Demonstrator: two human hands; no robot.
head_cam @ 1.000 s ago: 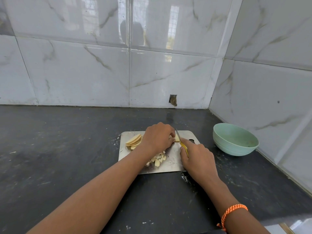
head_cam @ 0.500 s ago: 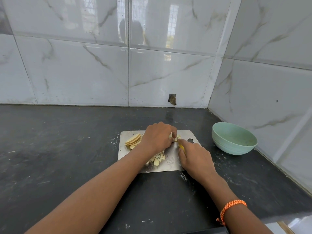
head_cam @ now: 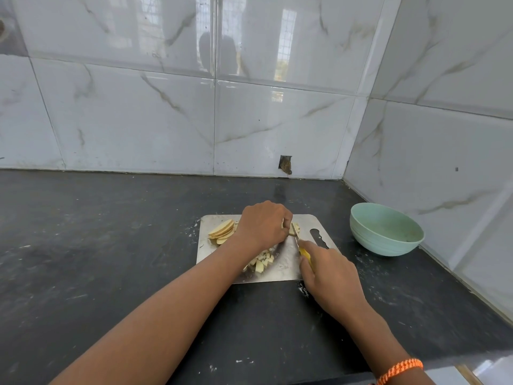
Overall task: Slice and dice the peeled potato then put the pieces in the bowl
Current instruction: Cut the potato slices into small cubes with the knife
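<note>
A steel cutting board (head_cam: 288,262) lies on the black counter. Fanned potato slices (head_cam: 222,232) sit at its far left, and a heap of diced pieces (head_cam: 262,261) lies near its middle, partly hidden by my left forearm. My left hand (head_cam: 263,225) curls over a small stack of potato strips (head_cam: 294,228) and pins it to the board. My right hand (head_cam: 329,273) grips a yellow-handled knife (head_cam: 305,252), whose blade meets the strips right beside my left fingers. A pale green bowl (head_cam: 385,229) stands to the right of the board.
Marble-tiled walls close the counter at the back and on the right, just behind the bowl. A small hole (head_cam: 286,164) shows in the back wall. The counter's front edge (head_cam: 472,362) runs below my right wrist.
My right hand has drawn back toward me after sliding forward, so more of the knife blade shows. My left hand still holds the strips in the same spot.
</note>
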